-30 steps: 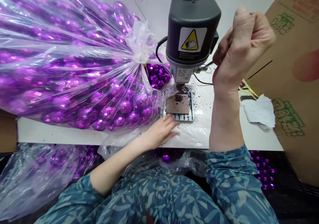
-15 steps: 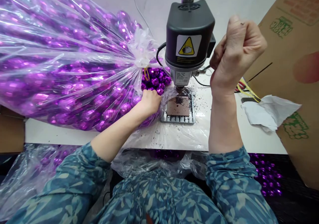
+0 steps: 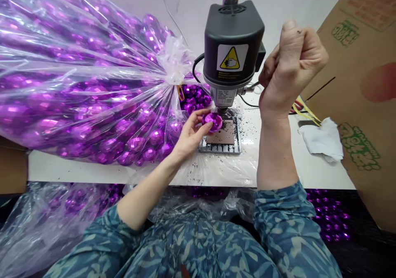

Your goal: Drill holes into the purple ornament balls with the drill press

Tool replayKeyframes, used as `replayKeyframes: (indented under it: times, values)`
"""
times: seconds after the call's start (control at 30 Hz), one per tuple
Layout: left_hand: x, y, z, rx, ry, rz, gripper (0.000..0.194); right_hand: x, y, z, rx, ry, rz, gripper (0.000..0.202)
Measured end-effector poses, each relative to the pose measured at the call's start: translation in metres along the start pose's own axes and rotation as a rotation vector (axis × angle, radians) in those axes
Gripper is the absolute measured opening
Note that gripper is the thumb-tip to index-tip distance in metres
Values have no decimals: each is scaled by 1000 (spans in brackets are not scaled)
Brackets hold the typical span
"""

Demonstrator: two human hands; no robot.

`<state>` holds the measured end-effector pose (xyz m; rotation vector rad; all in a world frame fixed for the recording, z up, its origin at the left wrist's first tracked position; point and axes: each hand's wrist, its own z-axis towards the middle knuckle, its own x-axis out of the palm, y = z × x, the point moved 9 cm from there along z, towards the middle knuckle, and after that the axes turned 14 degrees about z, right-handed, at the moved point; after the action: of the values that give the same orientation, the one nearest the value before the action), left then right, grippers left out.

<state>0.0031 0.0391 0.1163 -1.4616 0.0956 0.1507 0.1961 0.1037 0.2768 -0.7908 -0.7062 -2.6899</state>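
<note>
My left hand (image 3: 192,134) pinches a shiny purple faceted ball (image 3: 213,122) between thumb and fingers, over the left part of a bench drill press's base plate (image 3: 219,147). A flat brown block (image 3: 227,137) sits on that plate, strewn with dark shavings. Above it is the black motor head (image 3: 234,43) of the drill press. My right hand (image 3: 291,63) is a raised fist on the head's right side, closed around the feed handle, whose thin rod (image 3: 254,85) runs into the fist. The handle's grip is hidden by my fingers.
A large clear bag (image 3: 102,76) of purple balls lies left, tied at its neck. More loose purple balls (image 3: 193,98) sit beside the drill. At right stand a cardboard box (image 3: 365,104) and a crumpled white cloth (image 3: 323,140). Dark shavings dot the white table (image 3: 275,175).
My left hand has come away from the loose balls and moved slightly right, now with a purple ball in its fingers. My right hand keeps its grip beside the motor head.
</note>
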Motion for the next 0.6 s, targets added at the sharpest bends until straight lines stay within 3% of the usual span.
replayKeyframes:
  times: [0.1,0.2,0.5,0.6]
  values:
    - [30,45,-14,-281,48,-427,30,0,0,-1,3,1,-35,66]
    - [45,72,-16,-414,66,-569,28,-1,-2,-2,9,3,-59,69]
    - [21,107,13,-232,-121,-409,35,1,2,-8,16,34,-191,72]
    - [16,116,24,-144,-155,-246,49,2,4,-10,19,36,-242,68]
